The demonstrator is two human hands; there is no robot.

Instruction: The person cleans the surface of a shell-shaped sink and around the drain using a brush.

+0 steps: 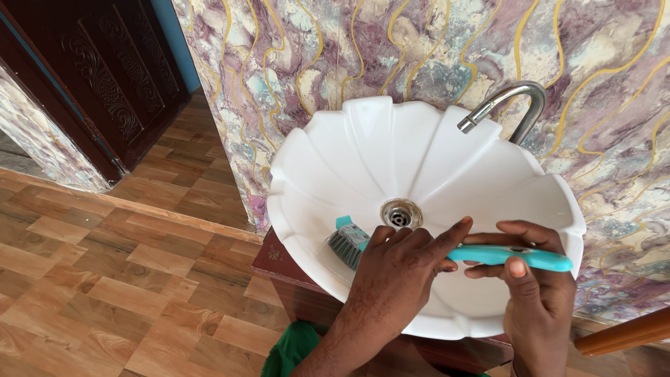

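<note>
Two bare hands work over a white basin (pixel 363 146) with a scalloped, shell-like rim, seen from above by the head camera. Both hands hold one turquoise scrubbing brush (pixel 488 255), which lies nearly level across the near half of the bowl. The left hand (pixel 401 269) lies over the front part of the brush, its fingers curled down on it and the forefinger stretched out along the handle toward the right. The right hand (pixel 534 279) closes round the rear of the handle, the fingers wrapped over the top and the thumb pressed against the near side, with the handle's end sticking out just past them. The brush head, with its grey bristles (pixel 344 246), rests on the inner wall of the basin, just left of and below the metal drain (pixel 400 213) at the centre of the bowl. A curved metal tap (pixel 513 105) rises behind the basin on the right, its spout over the bowl. The basin sits on a dark reddish wooden stand (pixel 279 262). Behind it runs a wall (pixel 293 49) marbled in purple, teal and cream with wavy gold lines. To the left lies a wood-patterned floor (pixel 91 279), and at the upper left stands a dark carved door (pixel 98 77).
</note>
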